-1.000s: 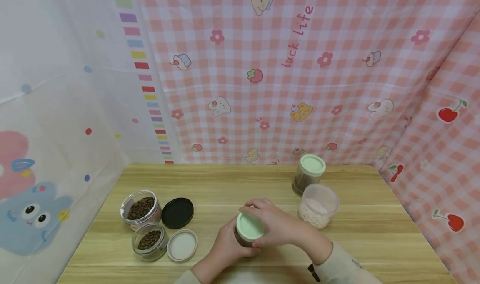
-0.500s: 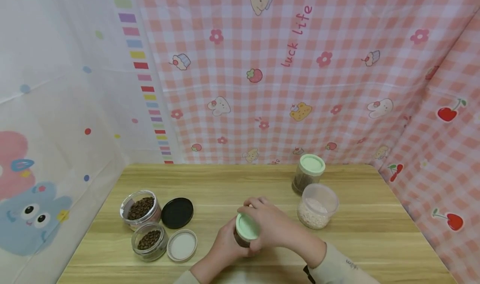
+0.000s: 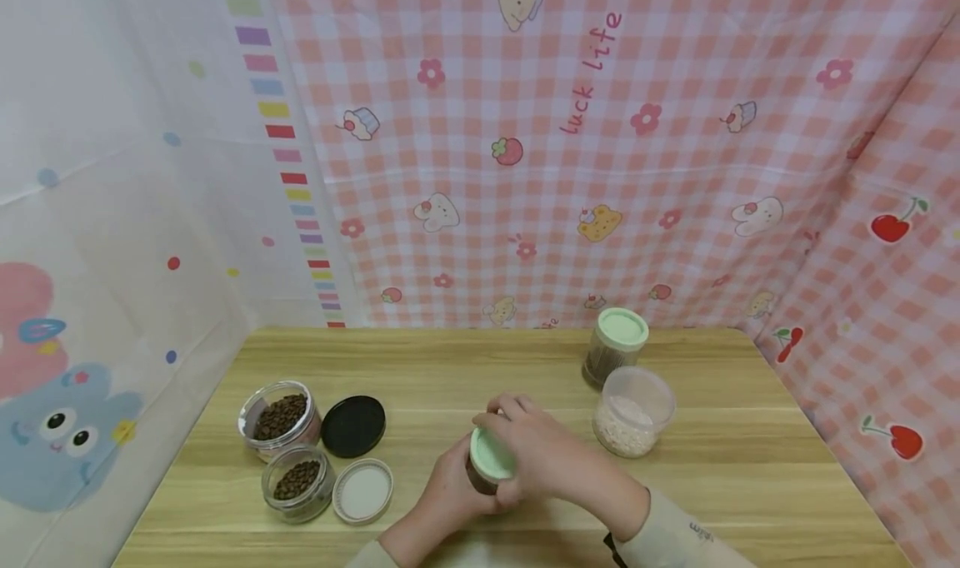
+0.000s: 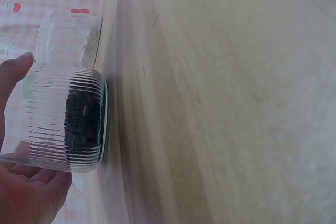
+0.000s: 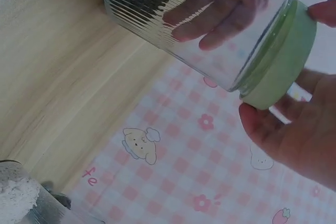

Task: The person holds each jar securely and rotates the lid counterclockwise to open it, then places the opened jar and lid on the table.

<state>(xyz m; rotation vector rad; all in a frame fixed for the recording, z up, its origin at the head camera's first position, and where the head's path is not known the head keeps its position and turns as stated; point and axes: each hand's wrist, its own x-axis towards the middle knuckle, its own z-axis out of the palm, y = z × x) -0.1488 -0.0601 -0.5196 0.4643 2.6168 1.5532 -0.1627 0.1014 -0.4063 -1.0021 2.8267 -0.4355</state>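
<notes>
Well left of the left fingers: one lidless jar of brown beans (image 3: 257, 409); nearer them, one smaller bean jar (image 3: 302, 510), a black lid (image 3: 353, 426) and, nearest, a white lid (image 3: 363, 491). Left hand (image 3: 450, 485): thumb and fingers curved part-way round the glass, with hold of the jar. Between both sets of fingers: one ribbed jar (image 4: 63, 119), upright, base apparently on the table (image 3: 480, 360), dark contents low inside; probably stiff, fairly light, smooth enough to slip and breakable if knocked; best held low, where the ribbing should aid grip. On its mouth, one green lid (image 3: 491, 454), likely rigid and light, best taken by its edge at opposite sides. Right hand (image 3: 536, 451): fingers spread to the lid's width and bent over its rim, thumb opposed, gripping it. Right of the right fingers: one lidded jar (image 3: 609, 360), farther back; one clear tub (image 3: 647, 391) of pale flakes, nearer.
</notes>
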